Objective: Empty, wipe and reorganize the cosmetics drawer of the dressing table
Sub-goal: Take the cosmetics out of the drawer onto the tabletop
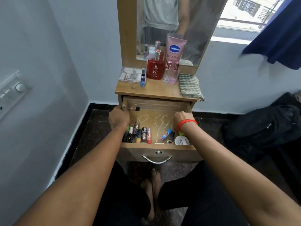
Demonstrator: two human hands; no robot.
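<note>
The drawer stands pulled out below the worktop, and both our hands are inside it. Our left hand is at 10 o'clock in the drawer, against the left wall. Its fingers curl on a small black-capped tube that points toward 3 o'clock. Our right hand, with a red band on its wrist, is at 2 o'clock near the right wall. Its fingers are curled and turned from us, so we cannot tell whether it grips anything.

At 7 o'clock, along the front wall, polish bottles lie packed together. At 5 o'clock sits a white jar, with a blue-capped stick just beside it toward 10 o'clock. Pale scribbles mark the drawer floor between our hands.

On the worktop a folded cloth lies at 3 o'clock. A red bottle stands at 12, with a lotion just behind it against the mirror. A clear box sits at 9 o'clock.
</note>
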